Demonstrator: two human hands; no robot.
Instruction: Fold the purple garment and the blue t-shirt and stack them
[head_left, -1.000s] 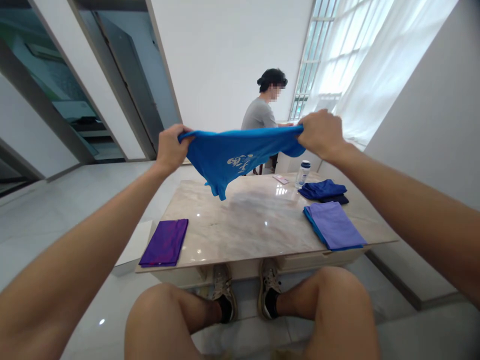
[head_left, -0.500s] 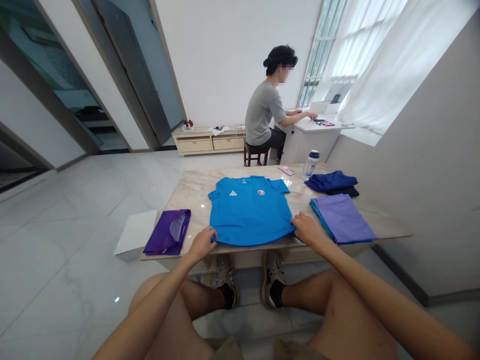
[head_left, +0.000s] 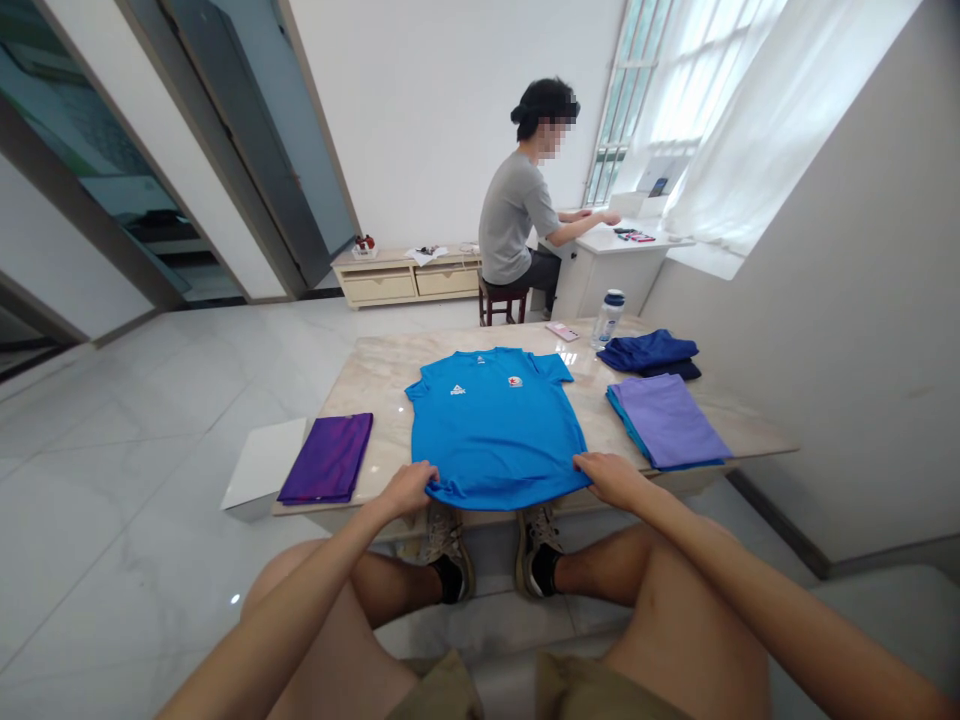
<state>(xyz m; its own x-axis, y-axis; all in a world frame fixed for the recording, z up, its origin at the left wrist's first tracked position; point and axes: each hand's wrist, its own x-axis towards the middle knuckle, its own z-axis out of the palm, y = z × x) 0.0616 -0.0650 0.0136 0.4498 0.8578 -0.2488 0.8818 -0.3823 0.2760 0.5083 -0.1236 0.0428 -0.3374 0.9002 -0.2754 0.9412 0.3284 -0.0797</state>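
A bright blue short-sleeved T-shirt (head_left: 495,430) lies front side up on the marble-topped table, collar pointing away from me. Small white and red prints show on its chest. The hem hangs a little past the near edge and is slightly rumpled. My left hand (head_left: 411,487) is closed on the hem's left corner. At the right corner, my right hand (head_left: 611,478) pinches the fabric. Left of the shirt is a folded purple garment (head_left: 328,458). A folded lavender garment (head_left: 671,420) rests on a blue one to the right.
Farther back on the table (head_left: 375,370) are dark blue folded clothes (head_left: 649,352), a water bottle (head_left: 607,318) and a pink phone (head_left: 562,332). A white box (head_left: 262,465) stands beside the table's left end. Beyond, a person (head_left: 517,210) sits at a white desk (head_left: 619,240).
Both hands have drawn the hem slightly toward me, and it now reaches farther past the table edge. The view has shifted a little. A pale patch on the purple garment no longer shows.
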